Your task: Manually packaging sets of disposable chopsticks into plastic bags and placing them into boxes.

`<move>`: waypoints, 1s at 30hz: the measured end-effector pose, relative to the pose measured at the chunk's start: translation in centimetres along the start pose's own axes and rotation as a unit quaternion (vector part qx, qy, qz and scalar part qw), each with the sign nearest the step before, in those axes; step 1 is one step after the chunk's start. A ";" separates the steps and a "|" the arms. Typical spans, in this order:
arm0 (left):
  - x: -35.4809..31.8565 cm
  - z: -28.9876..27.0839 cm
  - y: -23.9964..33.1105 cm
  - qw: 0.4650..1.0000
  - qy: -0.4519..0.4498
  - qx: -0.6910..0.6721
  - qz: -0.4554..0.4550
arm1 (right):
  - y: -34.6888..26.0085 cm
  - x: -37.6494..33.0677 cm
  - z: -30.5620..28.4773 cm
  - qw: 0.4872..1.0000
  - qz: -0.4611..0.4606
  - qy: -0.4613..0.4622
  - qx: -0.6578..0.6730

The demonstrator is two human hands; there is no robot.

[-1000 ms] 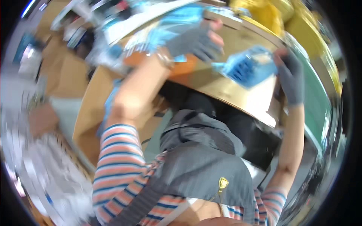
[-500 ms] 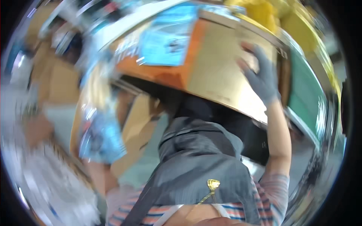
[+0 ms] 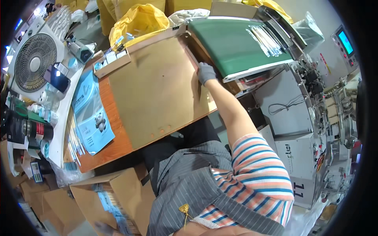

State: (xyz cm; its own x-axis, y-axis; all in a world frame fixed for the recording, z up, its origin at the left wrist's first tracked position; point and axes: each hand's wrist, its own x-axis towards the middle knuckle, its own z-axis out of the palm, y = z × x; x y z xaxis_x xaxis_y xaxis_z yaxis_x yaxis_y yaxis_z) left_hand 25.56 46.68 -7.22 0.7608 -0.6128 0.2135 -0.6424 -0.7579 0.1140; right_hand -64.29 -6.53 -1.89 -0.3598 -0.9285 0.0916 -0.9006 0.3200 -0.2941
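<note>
My right hand (image 3: 206,73), in a grey glove with bare fingertips, is closed at the right edge of a tan board (image 3: 153,90) on the table, beside a narrow wooden strip (image 3: 191,57). What its fingers grip, if anything, is hidden. Low on the left, my left hand (image 3: 105,228) is a grey blur at an open cardboard box (image 3: 128,192). Blue-and-clear packs (image 3: 112,208) stand in that box. A flat blue pouch (image 3: 92,114) with a panda picture lies on the orange tabletop (image 3: 118,131), left of the board.
A green conveyor belt (image 3: 232,47) carries thin wrapped sticks (image 3: 265,40) at the right. Machinery stands beyond it. At the back is a yellow bag (image 3: 139,23). A fan (image 3: 35,59), a phone (image 3: 57,77) and a dark jar (image 3: 37,129) line the left side.
The view has swung, bringing the belt nearer the middle. My right hand went from spread over the board to closed at its edge. The blue pack by my left arm is no longer held up.
</note>
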 end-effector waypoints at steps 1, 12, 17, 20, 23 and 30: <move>0.8 1.1 7.5 0.985 0.123 -0.090 0.080 | 0.1 -0.5 -0.6 0.998 -0.051 0.043 -0.022; -6.4 -11.2 57.7 0.840 -0.159 -0.326 0.404 | 10.0 3.8 -17.5 0.992 0.027 0.123 -0.005; -7.8 -10.4 64.1 0.793 -0.208 -0.328 0.468 | 22.1 7.8 -20.1 0.961 0.155 0.117 -0.198; -8.2 -10.5 66.4 0.787 -0.212 -0.315 0.486 | 22.5 11.4 -20.8 0.970 0.199 0.048 -0.135; -8.4 -10.5 67.6 0.775 -0.202 -0.307 0.515 | 22.5 13.8 -22.5 0.962 0.252 -0.058 -0.091; -8.9 -9.1 67.1 0.793 -0.276 -0.328 0.432 | 19.1 13.2 -20.6 0.987 0.137 -0.079 0.020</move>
State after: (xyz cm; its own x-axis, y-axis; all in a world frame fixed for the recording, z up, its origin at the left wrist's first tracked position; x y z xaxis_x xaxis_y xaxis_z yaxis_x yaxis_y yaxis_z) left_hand -25.14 3.32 7.34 -0.1819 -0.9820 0.0510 -0.7176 0.1681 0.6758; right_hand -91.29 -8.83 13.29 -0.5432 -0.8269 -0.1452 -0.7632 0.5584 -0.3250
